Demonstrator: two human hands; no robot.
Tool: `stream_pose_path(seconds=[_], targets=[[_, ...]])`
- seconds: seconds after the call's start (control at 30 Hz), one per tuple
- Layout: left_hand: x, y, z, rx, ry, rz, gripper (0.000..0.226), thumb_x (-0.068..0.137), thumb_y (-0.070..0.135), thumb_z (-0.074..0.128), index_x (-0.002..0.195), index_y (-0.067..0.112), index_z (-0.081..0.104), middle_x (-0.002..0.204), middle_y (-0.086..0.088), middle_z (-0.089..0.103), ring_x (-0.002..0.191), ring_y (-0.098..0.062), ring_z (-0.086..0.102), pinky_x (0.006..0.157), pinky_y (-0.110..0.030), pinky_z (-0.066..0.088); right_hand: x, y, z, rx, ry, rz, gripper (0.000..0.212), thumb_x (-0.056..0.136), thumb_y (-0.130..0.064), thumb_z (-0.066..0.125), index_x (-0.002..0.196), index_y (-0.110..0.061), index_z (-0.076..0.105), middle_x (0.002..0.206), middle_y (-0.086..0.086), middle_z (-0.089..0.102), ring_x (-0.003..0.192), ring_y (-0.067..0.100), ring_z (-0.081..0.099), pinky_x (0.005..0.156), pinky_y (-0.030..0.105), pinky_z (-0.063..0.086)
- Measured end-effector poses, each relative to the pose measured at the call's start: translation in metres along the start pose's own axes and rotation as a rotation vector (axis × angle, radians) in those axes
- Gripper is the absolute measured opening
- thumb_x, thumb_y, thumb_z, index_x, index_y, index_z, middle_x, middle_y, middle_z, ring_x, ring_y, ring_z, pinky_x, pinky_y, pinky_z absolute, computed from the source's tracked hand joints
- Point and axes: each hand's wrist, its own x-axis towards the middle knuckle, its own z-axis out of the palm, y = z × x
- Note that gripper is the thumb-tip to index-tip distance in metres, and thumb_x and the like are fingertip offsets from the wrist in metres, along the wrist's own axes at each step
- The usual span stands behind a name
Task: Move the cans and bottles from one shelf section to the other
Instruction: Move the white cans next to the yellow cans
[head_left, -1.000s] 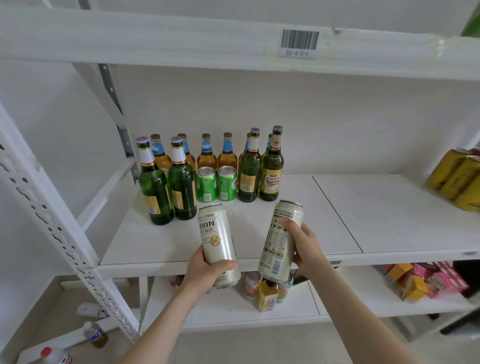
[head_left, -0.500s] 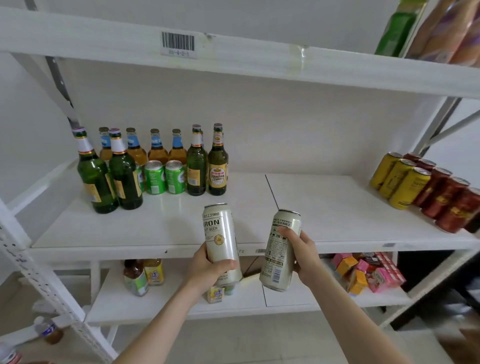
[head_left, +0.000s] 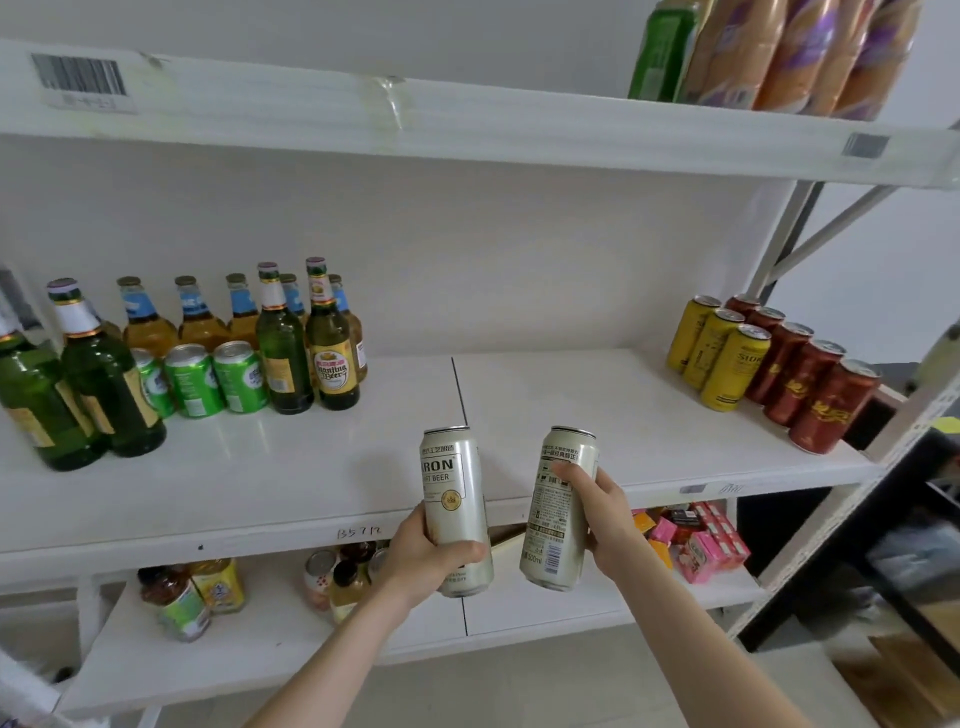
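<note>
My left hand (head_left: 423, 564) grips a tall silver beer can (head_left: 451, 483) by its lower half. My right hand (head_left: 602, 512) grips a second silver can (head_left: 558, 530), tilted slightly. Both cans hang in front of the middle shelf's front edge, near the seam (head_left: 460, 387) between its two sections. On the left section stand green bottles (head_left: 104, 379), amber bottles (head_left: 200, 317) and small green cans (head_left: 195, 379). At the far end of the right section stand yellow cans (head_left: 719, 358) and red cans (head_left: 810, 384).
The white middle shelf (head_left: 571, 395) has bare board between the two groups. The top shelf (head_left: 467, 119) carries packaged goods at the upper right. The lower shelf holds small bottles (head_left: 176, 597) on the left and pink boxes (head_left: 696, 543) on the right. A slanted metal brace (head_left: 789, 244) rises at the right.
The view has swung to the right, so the bottles sit further left and the yellow and red cans have come fully into sight. Both hands still hold their cans, carried rightward along the shelf.
</note>
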Motion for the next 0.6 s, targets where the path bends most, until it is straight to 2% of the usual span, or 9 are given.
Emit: stream_pose_path(seconds=[0.1,0.23,0.37,0.53,0.6], targets=[[0.026,0.005,0.026,0.007,-0.035,0.014,0.068,0.043,0.037,0.085,0.106,0.028,0.062,0.093,0.009,0.075,0.085,-0.01,0.072,0.073,-0.038,0.061,0.026,-0.009,-0.023,-0.012,0.014,-0.01,0.028,0.079,-0.032,0.074,0.105,-0.023,0.068,0.096,0.01,0.075,0.09,0.029,0.071,0.074,0.043,0.06],[0.064,0.016,0.063,0.04,-0.082,0.035,0.065,0.045,0.036,0.085,0.106,0.029,0.062,0.095,0.009,0.075,0.087,-0.01,0.072,0.074,-0.034,0.06,0.061,-0.025,-0.056,-0.028,0.037,-0.029,0.023,0.076,-0.033,0.076,0.097,-0.024,0.07,0.086,0.005,0.076,0.074,0.02,0.074,0.058,0.031,0.057],[0.094,0.026,0.108,0.058,-0.115,0.054,0.064,0.044,0.037,0.084,0.104,0.029,0.063,0.094,0.011,0.075,0.086,-0.008,0.072,0.069,-0.027,0.057,0.089,-0.039,-0.094,-0.017,0.038,-0.049,0.018,0.076,-0.031,0.077,0.092,-0.026,0.071,0.085,0.005,0.076,0.071,0.019,0.074,0.055,0.03,0.057],[0.121,0.032,0.166,0.065,-0.136,0.043,0.065,0.047,0.031,0.087,0.107,0.024,0.063,0.098,0.002,0.075,0.091,-0.018,0.072,0.081,-0.045,0.06,0.119,-0.055,-0.145,-0.035,0.04,-0.059,0.02,0.078,-0.03,0.075,0.096,-0.023,0.07,0.087,0.006,0.076,0.072,0.018,0.073,0.054,0.027,0.055],[0.128,0.036,0.192,0.06,-0.129,0.038,0.065,0.046,0.031,0.086,0.107,0.023,0.064,0.097,0.001,0.075,0.091,-0.021,0.072,0.079,-0.047,0.06,0.131,-0.063,-0.168,-0.054,0.017,-0.053,0.022,0.078,-0.031,0.075,0.097,-0.023,0.07,0.089,0.007,0.076,0.072,0.018,0.073,0.054,0.027,0.055]])
